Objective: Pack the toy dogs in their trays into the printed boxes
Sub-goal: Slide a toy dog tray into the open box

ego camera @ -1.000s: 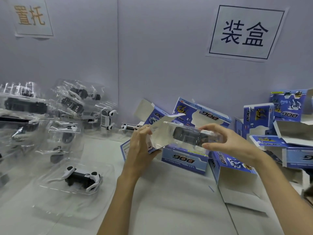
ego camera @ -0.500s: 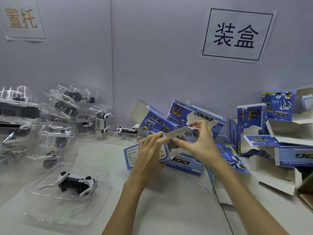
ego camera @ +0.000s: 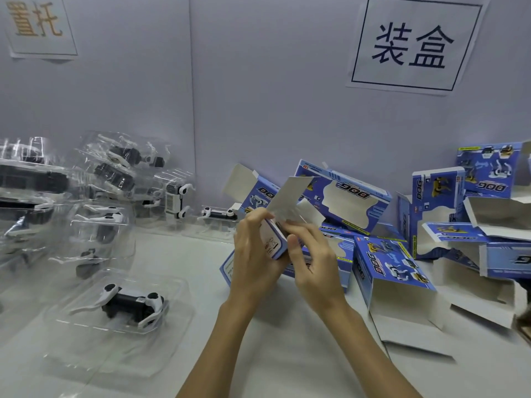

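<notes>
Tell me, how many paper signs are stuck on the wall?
2. The orange-lettered sign hangs at the top left, cut off by the picture's edge. The dark-lettered sign hangs at the top right. More could be outside the view.

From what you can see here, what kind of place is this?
Probably a packing station in a toy workshop: clear trays with toy dogs piled on the left, open printed boxes heaped on the right, and a paper wall sign above them.

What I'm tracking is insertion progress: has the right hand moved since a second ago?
Yes. The right hand moved left: earlier above the open-ended box lying on the table, now beside its left edge.
</notes>
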A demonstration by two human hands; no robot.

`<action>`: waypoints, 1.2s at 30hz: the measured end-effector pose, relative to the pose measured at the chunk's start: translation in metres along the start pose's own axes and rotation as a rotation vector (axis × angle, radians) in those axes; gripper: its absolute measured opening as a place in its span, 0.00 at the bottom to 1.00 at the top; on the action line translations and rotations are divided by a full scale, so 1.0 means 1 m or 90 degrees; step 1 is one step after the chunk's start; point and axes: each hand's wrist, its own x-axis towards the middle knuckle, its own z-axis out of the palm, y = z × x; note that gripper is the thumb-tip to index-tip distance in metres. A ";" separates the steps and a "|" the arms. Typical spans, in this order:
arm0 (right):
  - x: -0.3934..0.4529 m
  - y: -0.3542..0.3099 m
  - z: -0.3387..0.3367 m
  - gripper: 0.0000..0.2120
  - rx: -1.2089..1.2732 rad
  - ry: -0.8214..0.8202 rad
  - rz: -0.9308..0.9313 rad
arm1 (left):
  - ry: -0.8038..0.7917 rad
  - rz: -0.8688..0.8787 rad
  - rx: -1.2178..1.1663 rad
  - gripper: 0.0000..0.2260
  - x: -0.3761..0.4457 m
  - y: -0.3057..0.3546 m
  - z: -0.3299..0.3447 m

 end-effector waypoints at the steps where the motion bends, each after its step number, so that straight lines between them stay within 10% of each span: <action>1: 0.002 0.001 -0.005 0.23 -0.004 -0.013 0.001 | 0.001 -0.015 -0.010 0.28 0.000 0.001 0.000; 9: -0.013 0.012 -0.029 0.35 0.103 0.076 0.058 | -0.041 -0.157 -0.214 0.42 0.010 -0.004 -0.007; 20: -0.014 0.013 -0.054 0.27 0.108 0.093 0.127 | -0.220 -0.296 -0.433 0.26 -0.004 0.007 0.009; 25: -0.013 0.019 -0.066 0.13 -0.024 0.112 0.071 | -0.250 -0.229 -0.335 0.17 -0.009 0.008 0.014; 36: -0.019 0.012 -0.067 0.19 0.077 0.108 0.124 | -0.166 -0.089 -0.151 0.17 -0.016 0.009 0.023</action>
